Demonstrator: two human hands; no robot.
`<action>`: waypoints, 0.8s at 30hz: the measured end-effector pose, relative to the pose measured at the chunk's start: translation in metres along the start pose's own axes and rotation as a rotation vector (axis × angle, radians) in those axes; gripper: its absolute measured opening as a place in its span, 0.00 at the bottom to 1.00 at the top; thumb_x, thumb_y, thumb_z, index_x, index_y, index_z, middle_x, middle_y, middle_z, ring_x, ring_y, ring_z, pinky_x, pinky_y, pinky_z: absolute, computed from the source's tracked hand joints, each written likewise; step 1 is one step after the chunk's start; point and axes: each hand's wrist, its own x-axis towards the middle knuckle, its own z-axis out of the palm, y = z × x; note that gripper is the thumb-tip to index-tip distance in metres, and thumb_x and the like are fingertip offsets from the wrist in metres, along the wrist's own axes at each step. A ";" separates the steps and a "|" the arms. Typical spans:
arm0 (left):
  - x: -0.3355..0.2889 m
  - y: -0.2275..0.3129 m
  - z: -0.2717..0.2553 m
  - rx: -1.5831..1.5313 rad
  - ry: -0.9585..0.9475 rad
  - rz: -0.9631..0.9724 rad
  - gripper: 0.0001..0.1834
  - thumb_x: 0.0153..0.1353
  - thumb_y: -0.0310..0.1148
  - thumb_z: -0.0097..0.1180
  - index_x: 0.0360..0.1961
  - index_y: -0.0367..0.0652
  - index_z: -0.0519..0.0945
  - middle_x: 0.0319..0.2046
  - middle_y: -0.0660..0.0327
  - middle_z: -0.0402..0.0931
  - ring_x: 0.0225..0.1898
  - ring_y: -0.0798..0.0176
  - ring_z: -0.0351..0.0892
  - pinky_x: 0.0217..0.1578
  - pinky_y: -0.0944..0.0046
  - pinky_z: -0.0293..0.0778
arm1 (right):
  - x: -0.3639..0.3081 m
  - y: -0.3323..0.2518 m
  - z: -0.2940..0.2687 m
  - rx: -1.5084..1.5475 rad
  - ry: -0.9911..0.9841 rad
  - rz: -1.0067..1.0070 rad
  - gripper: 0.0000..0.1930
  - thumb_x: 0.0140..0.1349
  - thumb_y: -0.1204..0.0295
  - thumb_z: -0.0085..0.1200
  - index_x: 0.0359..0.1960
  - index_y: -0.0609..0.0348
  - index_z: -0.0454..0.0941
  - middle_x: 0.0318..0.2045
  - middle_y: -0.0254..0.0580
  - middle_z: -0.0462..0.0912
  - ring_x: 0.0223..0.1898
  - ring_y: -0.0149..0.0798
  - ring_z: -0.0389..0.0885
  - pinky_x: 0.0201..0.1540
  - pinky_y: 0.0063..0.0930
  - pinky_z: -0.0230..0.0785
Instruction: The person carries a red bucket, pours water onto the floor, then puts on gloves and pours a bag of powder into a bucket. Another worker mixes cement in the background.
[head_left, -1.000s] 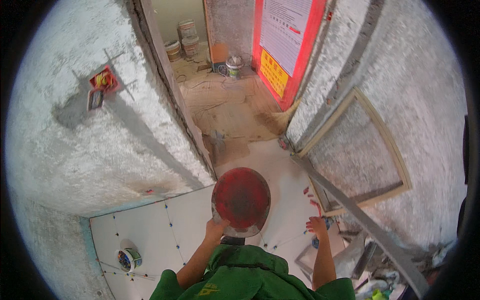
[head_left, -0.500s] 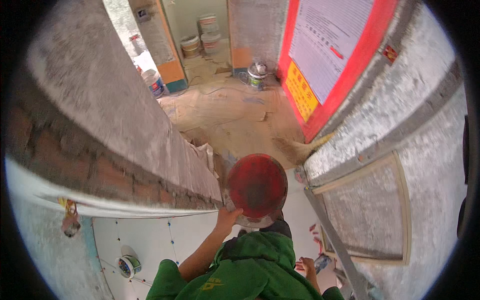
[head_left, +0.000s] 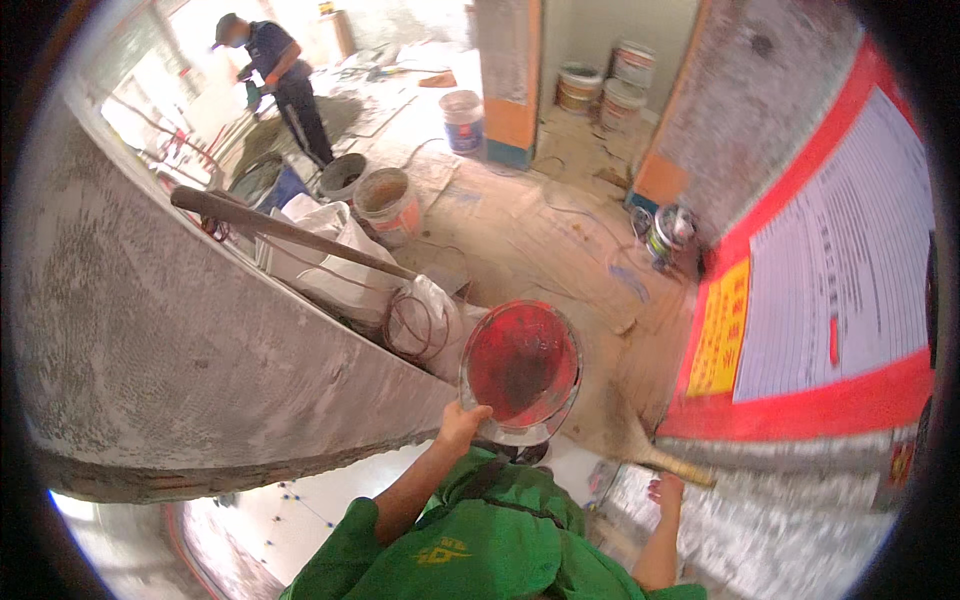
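Note:
My left hand grips the near rim of a round bucket with a red inside and a pale, grimy outer rim. I look down into it; a dark patch shows at its bottom. The bucket hangs in front of my body, above the covered floor. My right hand is out to the right with its fingers loosely apart and nothing in them. Nearest to it is a straw broom with a yellowish handle, by the wall under the red-bordered poster.
A bare plaster wall rises at left. Beyond its end are white sacks, a long wooden handle and an open bucket. A person stands far left with a tool. Several buckets stand in the far doorway.
My view has swung left, bringing the far room, the person and the sacks into sight. The bucket stays in my left hand. My right hand has come up and outward.

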 end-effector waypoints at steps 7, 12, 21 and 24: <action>0.067 0.050 0.050 -0.219 0.164 0.030 0.16 0.48 0.23 0.58 0.41 0.36 0.74 0.31 0.58 0.77 0.30 0.60 0.77 0.27 0.59 0.73 | 0.119 -0.184 0.040 -0.111 -0.092 -0.410 0.10 0.60 0.66 0.48 0.27 0.59 0.74 0.18 0.40 0.75 0.18 0.37 0.75 0.18 0.31 0.66; 0.128 0.095 0.062 -0.234 0.264 0.000 0.17 0.45 0.23 0.58 0.40 0.36 0.74 0.29 0.59 0.76 0.29 0.61 0.76 0.25 0.59 0.73 | 0.128 -0.226 0.087 -0.253 -0.092 -0.336 0.10 0.61 0.65 0.45 0.27 0.56 0.72 0.18 0.39 0.73 0.16 0.40 0.72 0.19 0.31 0.67; 0.218 0.193 0.055 -0.407 0.405 0.063 0.14 0.46 0.23 0.59 0.37 0.33 0.74 0.29 0.56 0.76 0.25 0.60 0.76 0.23 0.60 0.72 | 0.182 -0.268 0.143 -0.238 -0.272 0.212 0.12 0.59 0.61 0.46 0.40 0.53 0.69 0.27 0.41 0.77 0.24 0.45 0.77 0.27 0.44 0.73; 0.246 0.223 0.053 -0.487 0.485 0.127 0.14 0.46 0.23 0.59 0.35 0.33 0.74 0.28 0.56 0.75 0.25 0.61 0.76 0.22 0.62 0.71 | 0.224 -0.304 0.180 -0.237 -0.347 0.114 0.11 0.59 0.63 0.45 0.39 0.54 0.70 0.27 0.42 0.77 0.24 0.45 0.77 0.26 0.43 0.73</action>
